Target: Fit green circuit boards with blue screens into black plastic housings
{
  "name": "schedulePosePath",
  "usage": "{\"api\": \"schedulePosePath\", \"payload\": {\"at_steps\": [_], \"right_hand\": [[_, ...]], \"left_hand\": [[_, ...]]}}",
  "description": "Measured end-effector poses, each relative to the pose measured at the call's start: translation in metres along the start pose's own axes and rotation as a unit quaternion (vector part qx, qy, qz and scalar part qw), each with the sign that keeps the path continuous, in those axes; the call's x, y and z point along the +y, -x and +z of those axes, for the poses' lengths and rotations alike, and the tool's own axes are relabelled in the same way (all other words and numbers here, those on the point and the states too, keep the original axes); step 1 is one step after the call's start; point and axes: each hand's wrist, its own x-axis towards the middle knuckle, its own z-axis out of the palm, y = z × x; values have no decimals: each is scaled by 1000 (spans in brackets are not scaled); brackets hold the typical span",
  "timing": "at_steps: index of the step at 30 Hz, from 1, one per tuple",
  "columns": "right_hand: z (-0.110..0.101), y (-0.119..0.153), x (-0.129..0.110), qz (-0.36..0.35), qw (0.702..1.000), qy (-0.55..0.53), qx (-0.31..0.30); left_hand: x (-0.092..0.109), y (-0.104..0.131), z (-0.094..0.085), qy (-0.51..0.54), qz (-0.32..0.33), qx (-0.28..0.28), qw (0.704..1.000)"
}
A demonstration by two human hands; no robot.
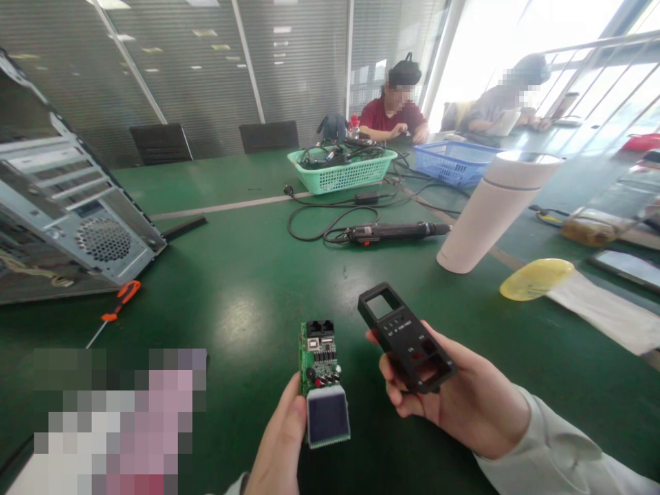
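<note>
At the bottom middle, my left hand [281, 440] grips a green circuit board [322, 364] by its edge. The board carries a small dark display at its near end and two black sockets at its far end. To its right, my right hand [458, 392] is closed around a black plastic housing [405, 337]. This housing has a square window at its upper end, another opening at its lower end and small printed labels between them. Board and housing are apart, both held above the green table [247, 275].
An electric screwdriver [392, 232] with its cable lies ahead, beside a white tumbler [495, 210]. At left are an open computer case [97, 206] and an orange-handled screwdriver [124, 297]. Green [350, 177] and blue baskets [454, 161] stand further back, near two people.
</note>
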Motion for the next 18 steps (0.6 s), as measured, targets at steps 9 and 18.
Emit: {"api": "schedulePosePath", "payload": {"at_steps": [9,18], "right_hand": [[7,4,5,-26,997,42,-52],[1,5,5,-233,884,391,104]], "left_hand": [[7,2,1,-6,2,13,1000],[4,1,-4,46,-2,-34,998]]}}
